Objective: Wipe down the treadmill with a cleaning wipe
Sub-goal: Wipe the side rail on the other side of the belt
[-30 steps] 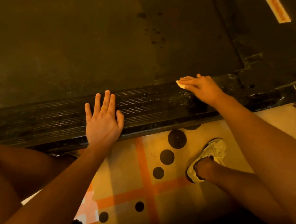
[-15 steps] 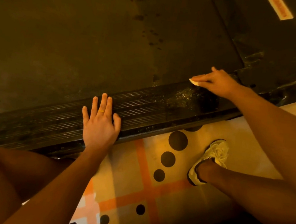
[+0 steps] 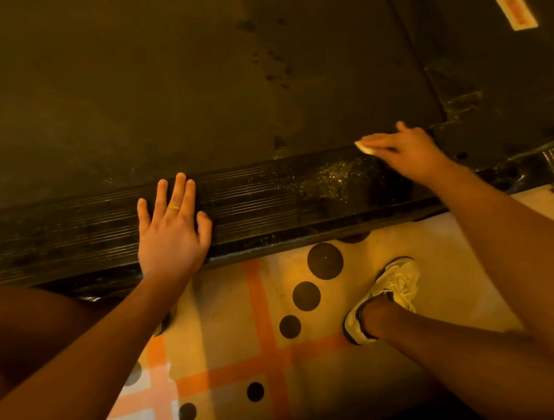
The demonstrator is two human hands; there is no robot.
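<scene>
The left hand (image 3: 172, 230) holds nothing. It lies flat and spread, palm down, on the treadmill's ribbed side rail (image 3: 270, 199), at about 8 o'clock from the middle of the view. Its 4 fingers point to 12 o'clock, the thumb splays toward 2 o'clock, and a thin ring (image 3: 173, 207) sits on 1 finger. The heel of the hand hangs over the rail's near edge and the forearm runs back toward 7 o'clock.

The rail is a long dark strip with its long axis running from 8 o'clock up to 2 o'clock. The wide belt (image 3: 146, 78) lies beyond it, dull and marked with dark spots near 12 o'clock. A wet, speckled patch shines on the rail between the 2 hands.

At 2 o'clock the right hand (image 3: 406, 151) presses the cleaning wipe (image 3: 364, 148) down where rail and belt meet. Its fingers are stretched out flat over the wipe, pointing to 9 o'clock, with the thumb lifted toward 12 o'clock. Only 1 pale corner of the wipe shows, poking out past the fingertips toward 9 o'clock; its long axis cannot be told. The right forearm slants down to 4 o'clock.

Below the rail, the floor (image 3: 460, 261) is pale, with orange stripes and black dots. A light shoe (image 3: 386, 295) stands on it at 4 o'clock, toe toward 1 o'clock. An orange-lettered sticker (image 3: 514, 11) sits on the dark cover at 1 o'clock. The light is dim and amber.
</scene>
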